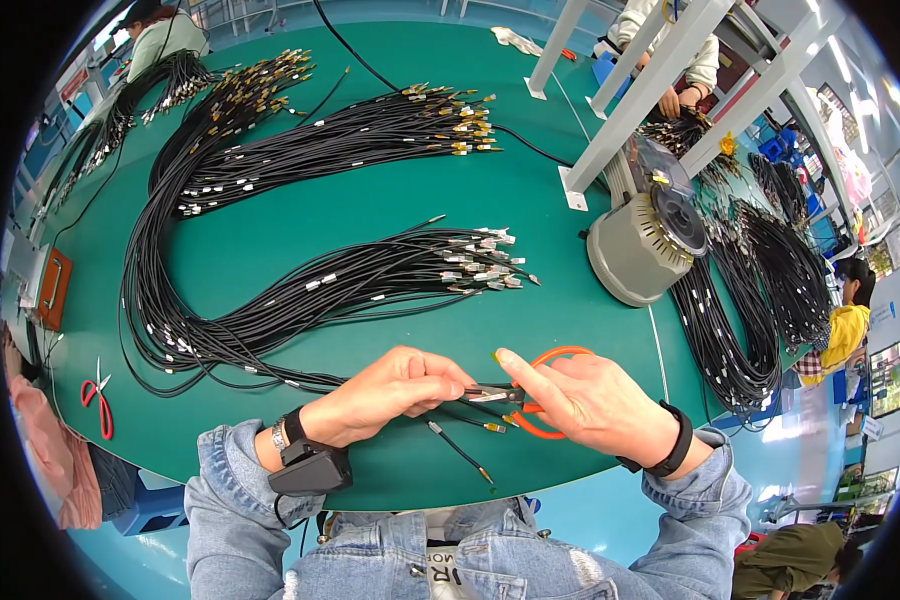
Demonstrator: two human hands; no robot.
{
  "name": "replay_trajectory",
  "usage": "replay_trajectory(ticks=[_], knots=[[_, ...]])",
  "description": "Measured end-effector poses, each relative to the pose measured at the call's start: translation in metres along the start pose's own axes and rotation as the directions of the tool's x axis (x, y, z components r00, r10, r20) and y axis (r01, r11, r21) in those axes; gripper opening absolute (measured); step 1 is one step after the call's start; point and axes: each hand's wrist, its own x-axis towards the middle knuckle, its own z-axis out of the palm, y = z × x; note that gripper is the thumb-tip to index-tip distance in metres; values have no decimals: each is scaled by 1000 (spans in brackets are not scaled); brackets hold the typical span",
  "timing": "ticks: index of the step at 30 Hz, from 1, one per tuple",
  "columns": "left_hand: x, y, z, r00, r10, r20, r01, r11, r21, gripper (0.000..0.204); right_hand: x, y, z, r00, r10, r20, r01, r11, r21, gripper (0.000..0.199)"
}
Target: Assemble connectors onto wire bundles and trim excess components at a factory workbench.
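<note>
Near the front edge of the green table, my left hand point(410, 390) pinches the end of a black cable between thumb and fingers. My right hand point(600, 400) is closed round orange-handled scissors point(538, 428), with its index finger stretched forward over them. Their metal blades meet the cable end at my left fingertips; how far they are apart is too small to tell. Below the hands lies a short loose black cable point(458, 452) with a gold-coloured tip. Behind them a thick curved bundle of black cables point(310, 290) carries white labels and silver-white ends.
Another part of the bundle point(350, 135) with gold connectors lies farther back. Red-handled scissors point(98, 400) rest at the left. A grey round machine point(645, 245) stands beside white metal posts point(620, 110). More cable bundles point(725, 330) lie on the right, where co-workers sit.
</note>
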Motion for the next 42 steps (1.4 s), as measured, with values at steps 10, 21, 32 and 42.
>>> replay_trajectory(ticks=[10, 21, 32, 42], knots=[[-2, 6, 5, 999, -49, -16, 48, 996, -73, 19, -2, 0, 1, 999, 20, 49, -17, 997, -69, 67], [1, 9, 7, 998, -53, -28, 51, 996, -75, 22, -16, 10, 14, 958, 286, -33, -252, 886, 388, 79], [0, 8, 14, 998, -33, -62, 33, 999, -5, 21, -11, 4, 16, 986, 106, -132, -88, 987, 133, 78], [0, 5, 6, 999, -52, -16, 52, 998, -37, 20, -10, 10, 16, 995, 19, -102, -16, 999, 36, 77]])
